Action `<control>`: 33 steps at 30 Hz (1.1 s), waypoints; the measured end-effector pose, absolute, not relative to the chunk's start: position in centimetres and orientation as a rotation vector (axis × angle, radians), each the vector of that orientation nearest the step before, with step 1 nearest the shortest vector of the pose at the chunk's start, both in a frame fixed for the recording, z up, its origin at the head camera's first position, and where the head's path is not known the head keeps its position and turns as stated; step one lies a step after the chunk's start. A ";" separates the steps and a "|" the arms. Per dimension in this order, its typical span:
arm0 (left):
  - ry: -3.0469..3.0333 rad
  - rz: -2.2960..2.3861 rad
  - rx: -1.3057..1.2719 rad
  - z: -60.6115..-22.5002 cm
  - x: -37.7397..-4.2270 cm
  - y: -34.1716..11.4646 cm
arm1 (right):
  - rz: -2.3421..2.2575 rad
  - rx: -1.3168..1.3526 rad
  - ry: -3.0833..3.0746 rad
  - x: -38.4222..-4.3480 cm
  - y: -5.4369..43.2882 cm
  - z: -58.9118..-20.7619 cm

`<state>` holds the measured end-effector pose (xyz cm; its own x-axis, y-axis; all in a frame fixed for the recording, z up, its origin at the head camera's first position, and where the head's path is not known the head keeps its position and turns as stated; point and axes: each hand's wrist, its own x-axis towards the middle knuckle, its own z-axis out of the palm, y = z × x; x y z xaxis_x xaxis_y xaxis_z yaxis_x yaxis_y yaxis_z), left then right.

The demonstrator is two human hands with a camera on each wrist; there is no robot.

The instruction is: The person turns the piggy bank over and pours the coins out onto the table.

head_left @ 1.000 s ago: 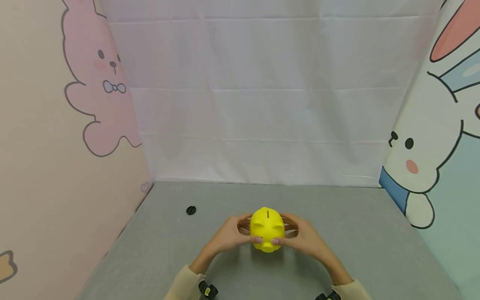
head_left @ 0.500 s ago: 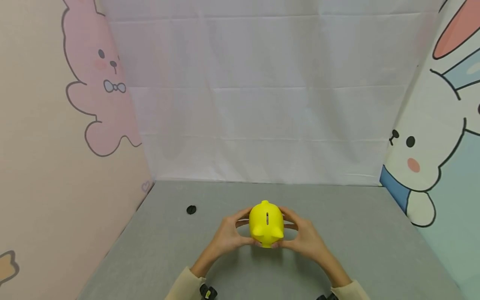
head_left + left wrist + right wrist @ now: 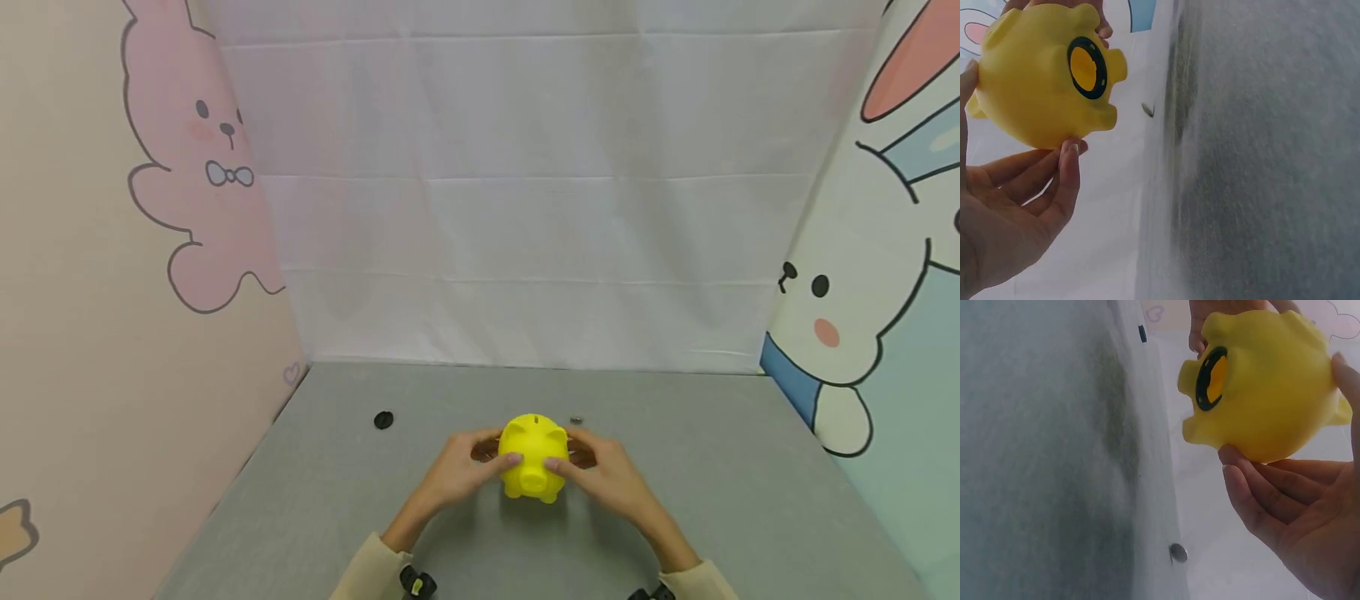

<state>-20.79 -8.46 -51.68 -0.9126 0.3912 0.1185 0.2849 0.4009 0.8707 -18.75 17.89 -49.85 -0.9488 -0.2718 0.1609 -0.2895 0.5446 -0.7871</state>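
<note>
The yellow pig is up off the grey surface, right between the two hands. Its snout points to 6 o'clock. The left hand grips it at 9 o'clock and the right hand grips it at 3 o'clock. Under its tummy is a round hole with a dark ring, and nothing covers it. A silver coin is near the pig at 1 o'clock. A small black disc is farther off at 10 o'clock.

It looks like the job is tipping the pig about with its hole facing down. To do that well, squeeze with both hands the same amount, and keep fingers away from the hole. Little tilts are best. Big shakes could make the pig slip. Stay low, so a coin can't bounce and roll away.
</note>
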 end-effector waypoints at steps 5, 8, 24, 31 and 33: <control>2.522 1.535 0.456 -51.2 -21.0 -8.0 | 1.488 0.383 -2.768 -19.0 17.4 -49.8; 2.533 1.521 0.412 -50.9 -21.1 -7.8 | 1.526 0.323 -2.757 -19.1 17.3 -49.9; 2.425 1.510 0.468 -50.5 -22.3 -8.4 | 1.544 0.393 -2.815 -19.7 17.8 -49.1; 2.329 1.569 0.646 -50.8 -22.6 -9.2 | 1.480 0.645 -2.729 -19.8 18.2 -49.5; 2.297 1.604 0.675 -50.8 -22.6 -9.2 | 1.453 0.684 -2.707 -19.9 18.2 -49.5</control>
<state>-22.61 -9.23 -50.84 -0.8586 0.5101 0.0512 0.2239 0.2832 0.9326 -19.87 18.19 -49.46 -0.9056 -0.3762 0.1958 -0.3711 0.4793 -0.7954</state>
